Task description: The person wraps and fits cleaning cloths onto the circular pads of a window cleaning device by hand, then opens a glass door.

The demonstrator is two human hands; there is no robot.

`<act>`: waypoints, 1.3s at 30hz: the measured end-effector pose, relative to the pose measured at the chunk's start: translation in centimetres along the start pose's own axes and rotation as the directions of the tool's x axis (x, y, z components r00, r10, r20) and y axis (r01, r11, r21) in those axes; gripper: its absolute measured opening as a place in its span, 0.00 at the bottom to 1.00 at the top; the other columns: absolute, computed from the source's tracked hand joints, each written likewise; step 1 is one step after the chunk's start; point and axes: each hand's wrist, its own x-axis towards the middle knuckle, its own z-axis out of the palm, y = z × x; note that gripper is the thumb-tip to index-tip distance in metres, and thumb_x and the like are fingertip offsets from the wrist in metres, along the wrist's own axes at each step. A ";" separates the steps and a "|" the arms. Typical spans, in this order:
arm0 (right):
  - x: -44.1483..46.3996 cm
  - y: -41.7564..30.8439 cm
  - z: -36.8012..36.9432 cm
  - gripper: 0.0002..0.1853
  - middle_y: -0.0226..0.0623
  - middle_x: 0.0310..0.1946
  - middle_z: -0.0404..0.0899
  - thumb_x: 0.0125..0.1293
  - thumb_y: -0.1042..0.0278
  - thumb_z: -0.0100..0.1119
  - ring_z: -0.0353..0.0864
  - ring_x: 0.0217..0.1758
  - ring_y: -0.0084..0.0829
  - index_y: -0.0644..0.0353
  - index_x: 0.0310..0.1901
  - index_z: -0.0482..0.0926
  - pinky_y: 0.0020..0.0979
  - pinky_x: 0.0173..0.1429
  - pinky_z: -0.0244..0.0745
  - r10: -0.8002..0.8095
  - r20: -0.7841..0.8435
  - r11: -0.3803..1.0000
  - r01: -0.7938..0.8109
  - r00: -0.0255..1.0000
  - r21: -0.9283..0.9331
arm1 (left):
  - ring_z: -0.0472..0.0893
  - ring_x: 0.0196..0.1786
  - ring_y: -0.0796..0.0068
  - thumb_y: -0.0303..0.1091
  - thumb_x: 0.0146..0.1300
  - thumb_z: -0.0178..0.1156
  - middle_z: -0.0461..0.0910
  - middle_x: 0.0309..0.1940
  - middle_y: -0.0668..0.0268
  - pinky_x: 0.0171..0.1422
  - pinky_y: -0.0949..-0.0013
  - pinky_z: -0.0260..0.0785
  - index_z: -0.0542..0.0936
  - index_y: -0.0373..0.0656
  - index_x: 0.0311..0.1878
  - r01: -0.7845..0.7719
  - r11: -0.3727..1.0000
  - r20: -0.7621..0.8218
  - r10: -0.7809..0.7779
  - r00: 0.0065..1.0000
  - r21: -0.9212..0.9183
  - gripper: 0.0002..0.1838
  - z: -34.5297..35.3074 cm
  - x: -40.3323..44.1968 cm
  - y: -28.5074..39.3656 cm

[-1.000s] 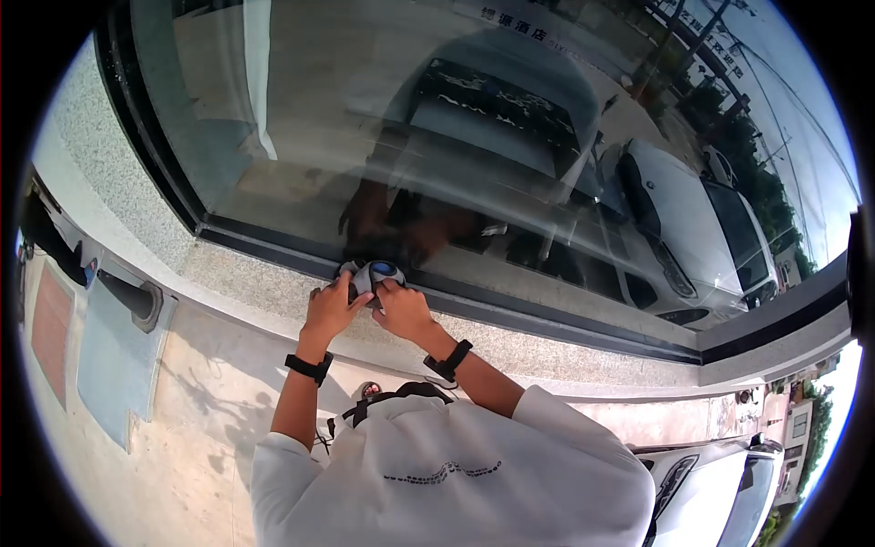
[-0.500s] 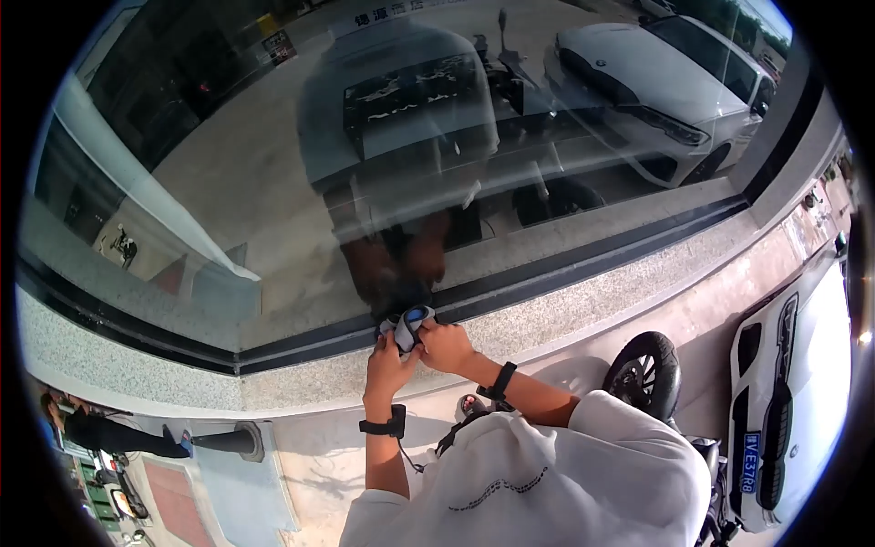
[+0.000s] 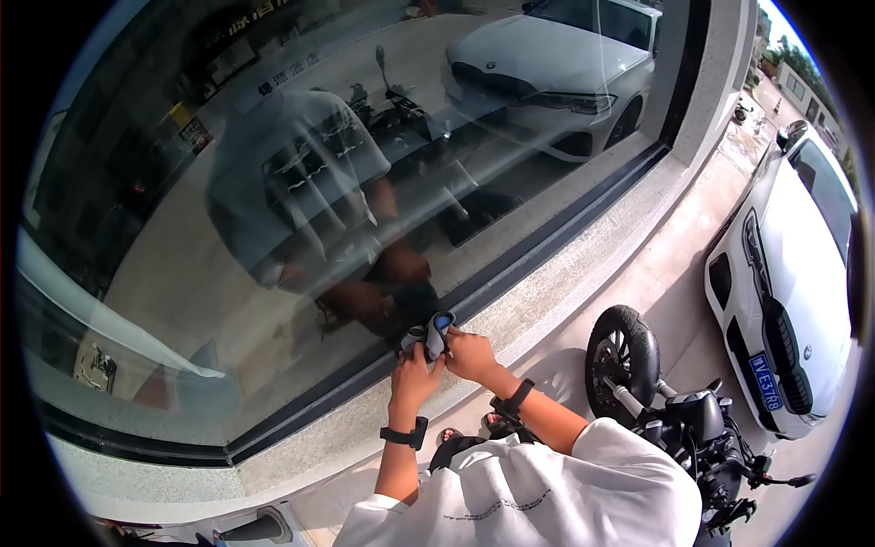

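Note:
Both hands hold a bunched grey cloth (image 3: 436, 335) with a small blue patch showing on it, just above the stone sill. My left hand (image 3: 416, 378) grips its lower left part, fingers bent round it. On the right side my right hand (image 3: 469, 354) pinches the same cloth. The two hands are close together. Right behind the cloth stands a large dark window pane (image 3: 301, 210), with its black lower frame (image 3: 346, 385) beside the hands. The glass reflects my arms and shirt. Each wrist wears a black band.
A pale speckled stone sill (image 3: 547, 305) runs under the window. To the right are a black motorcycle (image 3: 624, 360) and a white car (image 3: 775, 283) on the paving. A dark post with a grey base (image 3: 260, 527) lies at the lower left. My sandalled feet show below the hands.
The view has swung round, bringing the motorcycle and more of the white car into sight on the right. Both hands keep hold of the cloth near the window's lower frame.

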 end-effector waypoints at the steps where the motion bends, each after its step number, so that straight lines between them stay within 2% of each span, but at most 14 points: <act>1: -0.2 0.8 -0.6 0.16 0.38 0.45 0.83 0.53 0.61 0.66 0.86 0.36 0.48 0.59 0.42 0.82 0.45 0.39 0.83 0.027 -0.037 1.000 -0.028 0.999 -0.012 | 0.80 0.51 0.32 0.53 0.65 0.61 0.80 0.50 0.35 0.55 0.41 0.75 0.70 0.37 0.58 -0.048 0.999 -0.018 0.048 0.999 0.010 0.30 1.1 0.7 0.5; 3: -0.5 2.6 -1.5 0.15 0.40 0.42 0.83 0.52 0.63 0.67 0.86 0.37 0.49 0.59 0.41 0.81 0.46 0.40 0.83 0.092 -0.046 0.995 -0.094 0.995 -0.044 | 0.80 0.50 0.34 0.52 0.65 0.60 0.81 0.46 0.36 0.55 0.41 0.74 0.71 0.36 0.57 -0.137 0.990 -0.076 0.139 0.987 0.027 0.28 2.9 2.1 1.6; 5: -0.4 4.1 -1.3 0.13 0.42 0.40 0.83 0.52 0.66 0.67 0.85 0.37 0.51 0.60 0.39 0.81 0.47 0.42 0.83 0.076 -0.052 0.995 -0.079 0.996 -0.060 | 0.81 0.49 0.34 0.51 0.65 0.60 0.82 0.43 0.37 0.54 0.40 0.74 0.72 0.36 0.56 -0.137 0.989 -0.070 0.140 0.988 0.056 0.27 3.3 2.9 3.0; 7: 0.1 4.1 -2.2 0.11 0.43 0.42 0.84 0.53 0.68 0.66 0.85 0.39 0.51 0.60 0.37 0.82 0.46 0.43 0.82 0.036 -0.042 0.999 -0.034 0.998 0.033 | 0.81 0.48 0.35 0.50 0.65 0.60 0.84 0.40 0.39 0.52 0.42 0.75 0.74 0.36 0.53 -0.101 0.992 -0.102 0.108 0.989 0.074 0.26 3.1 3.0 3.7; 11: 2.0 2.2 -1.8 0.13 0.49 0.43 0.83 0.52 0.69 0.69 0.85 0.41 0.51 0.65 0.38 0.82 0.46 0.46 0.82 -0.026 0.035 0.999 0.027 0.999 -0.037 | 0.84 0.45 0.41 0.47 0.67 0.58 0.84 0.39 0.41 0.52 0.44 0.76 0.77 0.36 0.51 -0.094 0.993 -0.202 0.108 0.973 0.076 0.22 3.3 1.7 1.8; 16: 3.4 -4.6 1.2 0.12 0.53 0.32 0.84 0.51 0.65 0.70 0.85 0.39 0.53 0.65 0.32 0.84 0.46 0.47 0.82 -0.121 0.204 0.991 0.129 0.972 -0.029 | 0.85 0.42 0.40 0.48 0.68 0.56 0.85 0.40 0.42 0.51 0.44 0.77 0.76 0.37 0.56 0.068 0.996 -0.094 -0.062 0.994 0.058 0.24 -1.8 -2.3 -3.2; 19: 3.4 -10.0 3.4 0.14 0.54 0.33 0.85 0.52 0.63 0.69 0.85 0.39 0.54 0.66 0.32 0.84 0.46 0.47 0.82 -0.151 0.300 0.987 0.161 0.942 -0.011 | 0.86 0.41 0.39 0.49 0.68 0.55 0.86 0.40 0.43 0.51 0.43 0.77 0.75 0.39 0.60 0.161 0.986 -0.064 -0.158 0.985 0.051 0.26 -4.5 -5.4 -7.9; 23: 2.5 -15.0 9.3 0.13 0.49 0.32 0.86 0.53 0.58 0.71 0.86 0.39 0.50 0.60 0.31 0.87 0.45 0.47 0.83 -0.300 0.298 0.953 0.272 0.906 0.132 | 0.85 0.43 0.37 0.51 0.67 0.57 0.86 0.41 0.45 0.52 0.41 0.76 0.73 0.45 0.63 0.257 0.966 -0.074 -0.255 0.964 0.029 0.27 -7.7 -9.9 -14.3; 25: 1.6 -18.1 11.8 0.16 0.51 0.40 0.84 0.52 0.56 0.72 0.85 0.42 0.51 0.58 0.37 0.84 0.45 0.50 0.82 -0.392 0.255 0.918 0.359 0.884 0.167 | 0.85 0.45 0.38 0.52 0.66 0.57 0.87 0.43 0.48 0.52 0.41 0.75 0.73 0.49 0.64 0.318 0.948 -0.080 -0.318 0.945 -0.008 0.27 -9.4 -12.0 -17.4; 30: -0.1 -26.6 17.4 0.22 0.45 0.51 0.77 0.55 0.61 0.70 0.84 0.46 0.50 0.52 0.52 0.76 0.47 0.52 0.82 -0.556 0.384 0.831 0.496 0.737 0.252 | 0.84 0.47 0.40 0.49 0.61 0.60 0.86 0.47 0.50 0.53 0.41 0.75 0.74 0.51 0.58 0.523 0.852 -0.150 -0.520 0.841 -0.025 0.23 -14.9 -18.3 -24.9; 33: -0.4 -31.9 22.7 0.23 0.44 0.53 0.77 0.58 0.59 0.67 0.84 0.48 0.51 0.52 0.55 0.75 0.49 0.54 0.81 -0.622 0.457 0.781 0.542 0.635 0.311 | 0.85 0.46 0.41 0.44 0.59 0.63 0.86 0.44 0.53 0.51 0.42 0.76 0.72 0.50 0.54 0.649 0.761 -0.260 -0.628 0.734 -0.006 0.22 -16.3 -22.4 -30.7; 35: -0.8 -35.9 25.4 0.26 0.46 0.57 0.76 0.59 0.56 0.66 0.83 0.52 0.52 0.55 0.57 0.73 0.48 0.56 0.80 -0.681 0.485 0.726 0.591 0.548 0.351 | 0.86 0.41 0.45 0.37 0.56 0.67 0.86 0.39 0.57 0.45 0.46 0.77 0.69 0.50 0.51 0.677 0.736 -0.420 -0.617 0.666 -0.007 0.22 -15.7 -25.4 -35.6; 37: -1.0 -37.5 26.6 0.28 0.49 0.59 0.75 0.60 0.54 0.65 0.81 0.56 0.53 0.59 0.59 0.72 0.48 0.59 0.78 -0.723 0.534 0.670 0.636 0.439 0.384 | 0.86 0.40 0.44 0.37 0.57 0.67 0.86 0.38 0.57 0.43 0.45 0.77 0.69 0.50 0.52 0.684 0.726 -0.527 -0.611 0.592 -0.074 0.22 -16.2 -27.8 -38.0; 39: -0.6 -40.6 27.9 0.32 0.52 0.62 0.74 0.61 0.53 0.65 0.78 0.60 0.53 0.65 0.61 0.69 0.46 0.61 0.77 -0.755 0.559 0.618 0.657 0.342 0.433 | 0.85 0.41 0.41 0.37 0.59 0.66 0.86 0.38 0.53 0.46 0.44 0.77 0.68 0.48 0.53 0.697 0.701 -0.504 -0.661 0.557 -0.149 0.22 -17.2 -29.1 -38.8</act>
